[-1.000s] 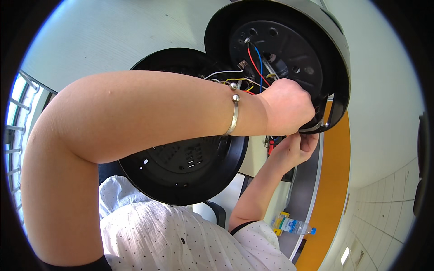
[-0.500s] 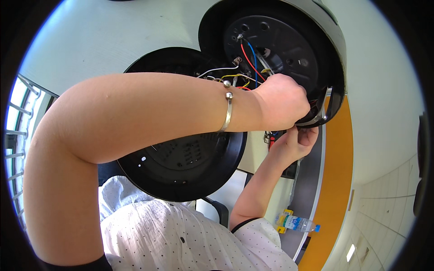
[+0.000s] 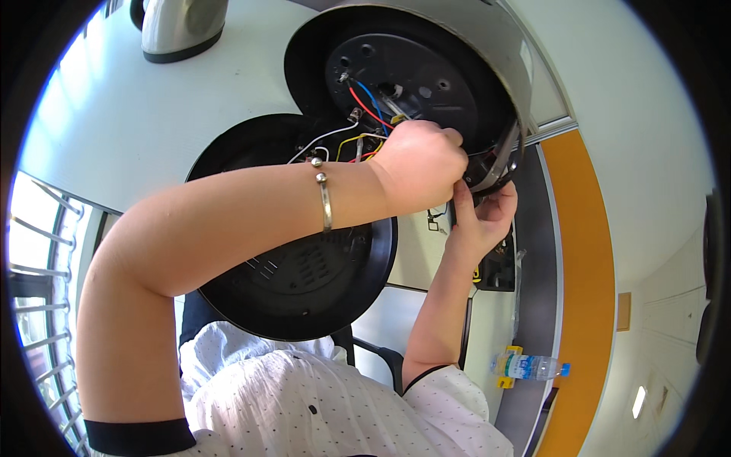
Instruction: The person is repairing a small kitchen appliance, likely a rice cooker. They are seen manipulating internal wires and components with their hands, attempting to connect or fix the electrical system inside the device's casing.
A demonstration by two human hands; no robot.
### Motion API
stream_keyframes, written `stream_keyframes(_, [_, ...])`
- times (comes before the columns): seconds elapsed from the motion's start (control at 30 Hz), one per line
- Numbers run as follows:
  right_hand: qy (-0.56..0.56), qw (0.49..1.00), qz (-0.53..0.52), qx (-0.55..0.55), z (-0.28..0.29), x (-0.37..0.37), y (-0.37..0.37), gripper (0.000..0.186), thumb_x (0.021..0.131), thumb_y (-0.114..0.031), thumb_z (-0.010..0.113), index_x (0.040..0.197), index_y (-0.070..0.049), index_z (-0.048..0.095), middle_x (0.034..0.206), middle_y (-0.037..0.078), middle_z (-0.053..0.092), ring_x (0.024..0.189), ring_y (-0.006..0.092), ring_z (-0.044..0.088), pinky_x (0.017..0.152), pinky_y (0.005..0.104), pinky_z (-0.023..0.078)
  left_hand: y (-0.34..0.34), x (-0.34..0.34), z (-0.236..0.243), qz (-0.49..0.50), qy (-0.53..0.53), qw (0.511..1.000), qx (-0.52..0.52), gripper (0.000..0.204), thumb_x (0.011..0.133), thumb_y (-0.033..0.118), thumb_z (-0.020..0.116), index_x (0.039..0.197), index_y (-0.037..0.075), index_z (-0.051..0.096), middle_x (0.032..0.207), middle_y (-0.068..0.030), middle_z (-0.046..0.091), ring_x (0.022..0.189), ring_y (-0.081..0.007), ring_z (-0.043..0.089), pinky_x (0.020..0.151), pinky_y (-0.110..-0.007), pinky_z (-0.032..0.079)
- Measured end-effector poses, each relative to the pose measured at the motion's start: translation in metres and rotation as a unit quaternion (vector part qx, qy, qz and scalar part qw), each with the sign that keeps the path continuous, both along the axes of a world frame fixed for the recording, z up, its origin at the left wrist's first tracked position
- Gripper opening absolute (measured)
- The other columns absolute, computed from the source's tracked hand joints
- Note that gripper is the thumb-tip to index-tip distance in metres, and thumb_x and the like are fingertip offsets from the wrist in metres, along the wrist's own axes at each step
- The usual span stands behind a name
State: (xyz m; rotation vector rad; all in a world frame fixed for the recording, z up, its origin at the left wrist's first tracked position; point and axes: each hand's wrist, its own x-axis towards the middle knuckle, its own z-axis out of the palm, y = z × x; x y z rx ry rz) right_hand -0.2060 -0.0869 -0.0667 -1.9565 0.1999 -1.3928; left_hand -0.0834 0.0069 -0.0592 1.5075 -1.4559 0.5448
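Since a moment ago the upturned cooker base (image 3: 426, 84) has swung closer, both hands staying at its lower rim: left hand (image 3: 422, 164) closed there, right hand (image 3: 481, 221) pinching from beneath.

1. The round cooker underside (image 3: 426, 72) is black inside a silver-grey metal shell.
2. The loose round plastic base cover (image 3: 304, 282) is black, with a pattern of slotted vents.
3. The thin wires (image 3: 358, 129) are red, blue, yellow and white.
4. The open metal bangle (image 3: 325, 199) on the left wrist is silver.
5. The short-sleeved cloth shirt (image 3: 304, 404) is white with small dark dots and black sleeve cuffs.
6. The flat table top (image 3: 152, 114) is white.
7. The curved floor band (image 3: 586, 274) is orange.
8. The clear plastic bottle (image 3: 529, 366) has a blue cap and a blue-and-white label.
9. The rounded kettle (image 3: 179, 27) is silver with a black base.
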Motion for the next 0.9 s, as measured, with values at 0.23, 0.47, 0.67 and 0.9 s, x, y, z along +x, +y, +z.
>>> stream_keyframes(0.23, [0.008,0.995,-0.063,-0.079,-0.004,0.001,-0.003,0.053,0.065,0.004,0.072,0.113,0.000,0.050,0.106,0.007,0.051,0.091,0.0141,0.049,0.081,0.0259,0.041,0.002,-0.002,0.003,0.010,0.007,1.000,0.026,0.008,0.061,0.011,0.063,0.065,0.005,0.066,0.075,-0.0086,0.059,0.070,-0.0275,0.060,0.063,-0.037,0.049])
stream_keyframes(0.47, [-0.050,0.965,-0.195,-0.166,-0.008,0.012,0.019,0.057,0.061,0.006,0.067,0.115,0.000,0.049,0.105,0.013,0.049,0.078,0.0203,0.046,0.065,0.0284,0.041,0.000,0.000,0.001,0.018,-0.004,0.998,-0.055,0.009,0.067,0.010,0.066,0.061,0.006,0.062,0.064,-0.0059,0.054,0.057,-0.0259,0.056,0.053,-0.036,0.047])
stream_keyframes(0.67, [-0.109,0.967,-0.209,-0.099,-0.009,0.018,0.026,0.051,0.059,0.008,0.065,0.107,-0.002,0.049,0.103,0.012,0.052,0.079,0.0221,0.049,0.063,0.0285,0.041,0.000,-0.002,0.006,0.011,0.004,0.999,-0.042,0.004,0.067,0.006,0.067,0.070,0.003,0.068,0.068,-0.0076,0.061,0.059,-0.0256,0.059,0.054,-0.033,0.048])
stream_keyframes(0.9, [-0.103,0.976,-0.185,-0.040,-0.004,0.012,0.027,0.048,0.059,0.008,0.064,0.105,-0.002,0.053,0.101,0.013,0.051,0.089,0.0262,0.051,0.068,0.0315,0.042,-0.004,-0.006,0.009,0.013,0.013,0.998,-0.054,0.005,0.068,0.007,0.068,0.066,0.003,0.066,0.068,-0.0083,0.060,0.059,-0.0277,0.059,0.053,-0.035,0.047])
